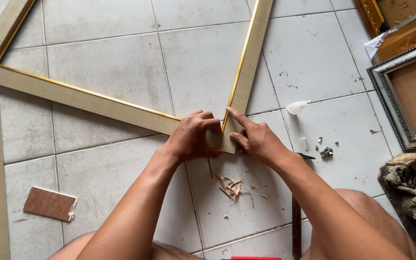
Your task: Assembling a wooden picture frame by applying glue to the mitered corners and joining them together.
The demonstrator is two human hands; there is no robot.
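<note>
- Picture frame (121,98), beige with a gold inner edge, lies flat on the tiled floor (314,62); its near corner sits between both hands
- Left hand (191,137) clamps one rail; right hand (256,139) pinches the other, forefinger along the mitre
- Best to press evenly, keeping the gold edges flush; wood shavings (230,187) lie just below

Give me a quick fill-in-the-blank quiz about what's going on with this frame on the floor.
1. Both hands, left hand and right hand, press together a ____ of the frame.
2. The frame's inner edge is coloured ____.
3. The frame lies on a floor of white ____.
4. Below the hands lie wood ____.

Missing words: corner; gold; tiles; shavings
</note>
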